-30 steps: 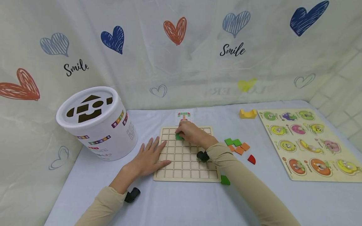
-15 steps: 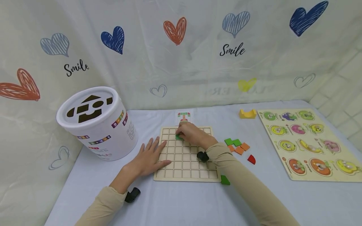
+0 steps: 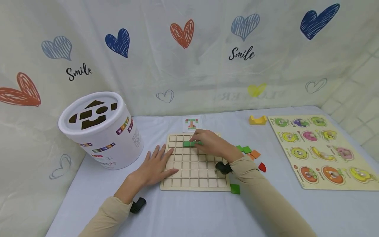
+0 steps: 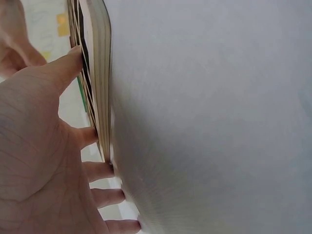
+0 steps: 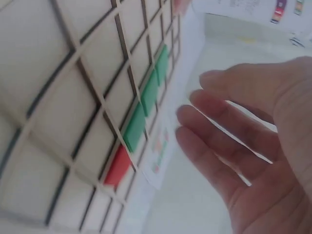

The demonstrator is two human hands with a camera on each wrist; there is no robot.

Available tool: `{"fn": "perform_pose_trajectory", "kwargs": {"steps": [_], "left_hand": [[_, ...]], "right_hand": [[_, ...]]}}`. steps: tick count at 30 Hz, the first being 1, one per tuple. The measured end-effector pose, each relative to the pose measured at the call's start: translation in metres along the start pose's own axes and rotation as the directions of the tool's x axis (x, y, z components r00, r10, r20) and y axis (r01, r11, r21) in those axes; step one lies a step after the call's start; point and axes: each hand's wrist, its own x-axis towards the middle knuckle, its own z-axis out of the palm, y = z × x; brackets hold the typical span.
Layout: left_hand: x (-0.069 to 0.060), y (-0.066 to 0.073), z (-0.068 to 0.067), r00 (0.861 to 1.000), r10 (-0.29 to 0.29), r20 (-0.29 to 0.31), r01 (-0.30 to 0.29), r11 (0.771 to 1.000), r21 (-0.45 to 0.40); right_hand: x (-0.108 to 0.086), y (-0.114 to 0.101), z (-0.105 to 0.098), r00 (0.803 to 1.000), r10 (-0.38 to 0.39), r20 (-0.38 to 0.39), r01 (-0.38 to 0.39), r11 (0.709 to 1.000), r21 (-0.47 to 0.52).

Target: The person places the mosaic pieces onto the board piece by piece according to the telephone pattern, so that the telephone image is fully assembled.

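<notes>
A wooden grid board [image 3: 189, 172] lies flat in front of me. My left hand [image 3: 155, 166] rests with fingers spread over its left edge; in the left wrist view the thumb [image 4: 68, 68] touches the board's side. My right hand [image 3: 211, 144] hovers over the upper rows, fingers loosely bent and apart, holding nothing. Below it, green square tiles [image 3: 186, 144] sit side by side in one row. The right wrist view shows three green tiles [image 5: 149, 95] and a red piece [image 5: 118, 166] at the row's end, which the hand hides in the head view.
A pattern card [image 3: 191, 123] lies behind the board. Loose green tiles [image 3: 246, 150], orange tiles [image 3: 255, 153] and a red quarter-round piece [image 3: 262, 167] lie to the right. Another green tile [image 3: 235, 189] touches the board's lower right corner. A white bucket [image 3: 102, 131] stands left, a fruit puzzle [image 3: 319, 151] right.
My right hand has moved right, off the green tile it was pinching, and its fingers have loosened. More green tiles in the row now show. The left hand stays put.
</notes>
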Motion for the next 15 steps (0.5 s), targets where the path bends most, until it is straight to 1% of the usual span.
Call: {"fn": "perform_pose_trajectory", "kwargs": {"steps": [4,8,12,15], "left_hand": [[0.0,0.001,-0.001,1.0,0.008,-0.003,-0.008,1.0,-0.006],[-0.001,0.0,-0.001,1.0,0.009,-0.009,-0.01,1.0,-0.013],[-0.002,-0.001,-0.001,1.0,0.003,-0.015,-0.003,1.0,-0.015],[-0.003,0.0,0.0,1.0,0.008,-0.021,-0.009,0.999,-0.031]], "right_hand": [[-0.026,0.001,-0.018,0.999,0.036,0.03,-0.036,0.999,-0.001],[-0.048,0.001,-0.032,0.993,0.077,0.089,-0.074,0.997,-0.033],[-0.067,0.001,-0.035,0.983,0.11,0.145,-0.103,0.993,-0.056],[-0.08,0.003,-0.034,0.976,0.14,0.167,-0.13,0.989,-0.068]]}}
